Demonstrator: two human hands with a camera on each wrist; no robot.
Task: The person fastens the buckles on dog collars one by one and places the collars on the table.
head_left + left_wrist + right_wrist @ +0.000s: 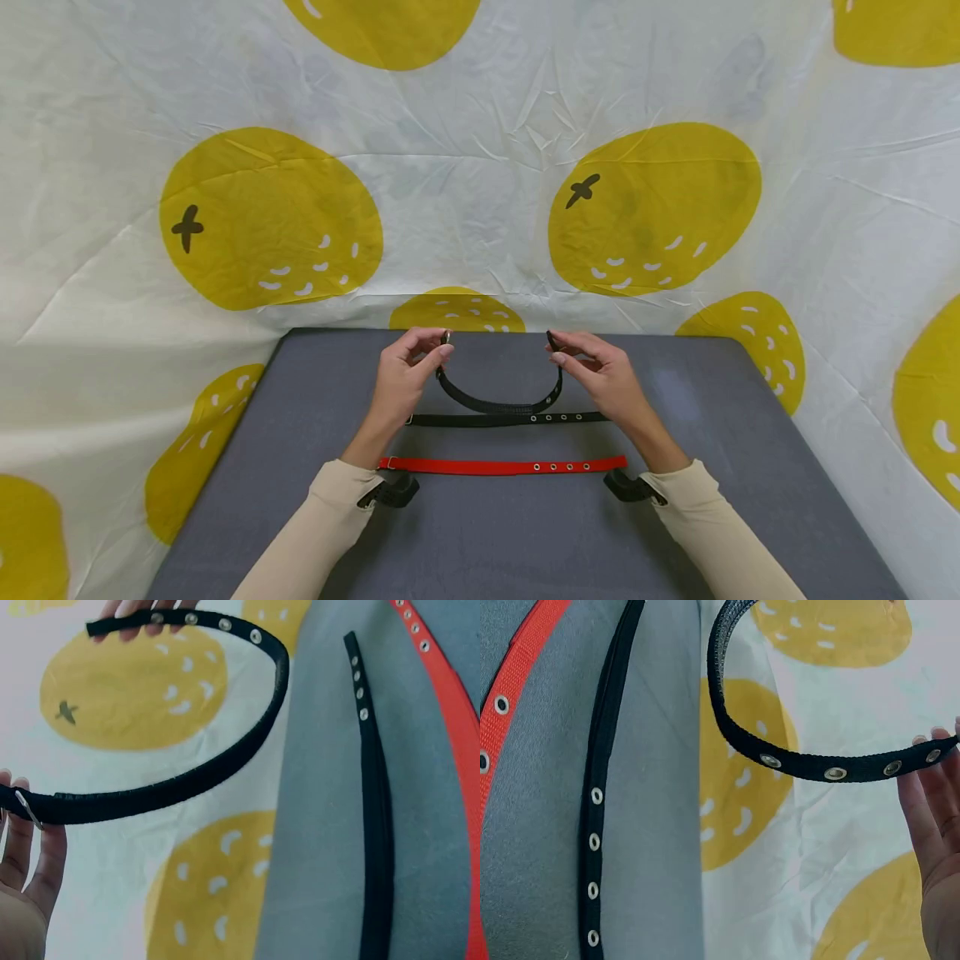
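In the head view a black collar (pixel 467 401) hangs in a U between both hands, above the far part of the table. My left hand (pixel 397 375) pinches its buckle end; the metal buckle (pixel 28 810) shows in the left wrist view. The tip with the metal eyelets (pixel 835 774) is held between the fingers and thumb of my right hand (pixel 611 383). A second black collar (pixel 472 421) lies stretched out just below the raised one. Nearer to me, parallel to it, lies a red collar (pixel 465 467), buckle to the left and eyelets to the right.
The grey table (pixel 495 542) ends at a far edge against a white cloth (pixel 465 208) printed with large yellow fruit. A black wrist device (pixel 397 490) sits below the left sleeve, and another wrist device (pixel 628 487) below the right sleeve.
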